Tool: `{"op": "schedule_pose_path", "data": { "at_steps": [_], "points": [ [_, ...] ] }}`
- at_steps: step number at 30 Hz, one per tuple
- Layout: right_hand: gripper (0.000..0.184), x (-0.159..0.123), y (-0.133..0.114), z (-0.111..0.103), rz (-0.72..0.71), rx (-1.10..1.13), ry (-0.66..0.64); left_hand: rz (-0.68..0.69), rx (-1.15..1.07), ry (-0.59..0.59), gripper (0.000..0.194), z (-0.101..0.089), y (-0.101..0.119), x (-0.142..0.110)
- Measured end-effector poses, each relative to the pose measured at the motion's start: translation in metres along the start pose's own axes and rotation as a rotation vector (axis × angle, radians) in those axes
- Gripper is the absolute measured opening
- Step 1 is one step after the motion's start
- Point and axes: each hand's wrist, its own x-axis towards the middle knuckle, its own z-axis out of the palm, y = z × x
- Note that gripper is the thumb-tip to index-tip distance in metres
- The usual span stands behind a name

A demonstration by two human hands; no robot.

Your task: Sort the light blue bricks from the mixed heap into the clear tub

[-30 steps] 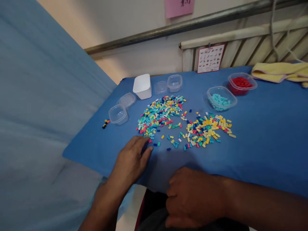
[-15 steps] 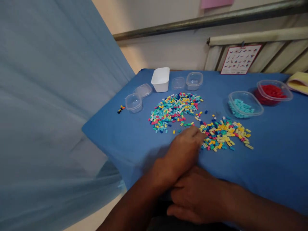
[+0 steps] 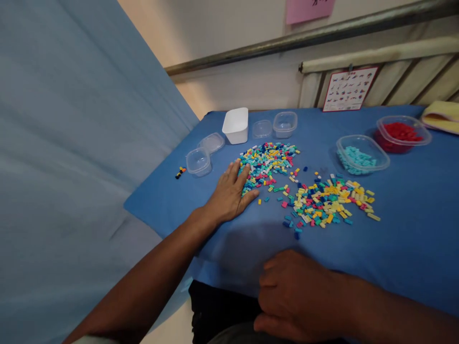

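My left hand [image 3: 229,195] lies with fingers spread over the left edge of a mixed pile of small building bricks [image 3: 267,160], touching some of them. Part of that pile is hidden under the fingers. A second brick pile [image 3: 328,198], with more yellow in it, spreads to the right, and a few loose bricks lie between the two. At the near edge of the table, my right hand [image 3: 292,294] is curled into a loose fist, apart from the bricks. Its fingertips are turned away, so whatever it may hold cannot be seen.
Behind the piles stand a white tub [image 3: 236,129] and clear containers [image 3: 285,126] with lids. On the right, one clear box holds turquoise bricks [image 3: 357,157], another red bricks [image 3: 399,134]. A picture card [image 3: 349,89] leans at the back. A small dark-and-orange brick piece [image 3: 180,172] lies far left.
My left hand has moved left from the right pile to the left one, its fingers now spread. Several bricks at the right pile's near-left edge are uncovered. My right hand stays nearly still.
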Motion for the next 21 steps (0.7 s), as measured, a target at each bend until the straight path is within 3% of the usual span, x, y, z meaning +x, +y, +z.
{"op": "schedule_pose_path", "data": {
  "at_steps": [4,12,16,21],
  "points": [
    [0.044,0.002,0.000,-0.002,0.014,0.006,-0.033,0.084,0.030,0.023,0.080,0.004,0.021,0.047],
    [0.040,0.004,0.005,-0.001,-0.028,-0.003,-0.021,0.267,0.068,-0.113,0.074,0.011,0.055,0.142],
    [0.036,0.005,0.006,-0.005,-0.037,0.009,-0.041,0.270,0.071,-0.159,0.076,0.013,0.073,0.156],
    [0.043,0.005,0.006,-0.004,-0.024,-0.001,-0.015,0.295,0.089,-0.238,0.075,0.007,0.088,0.142]
  ]
}}
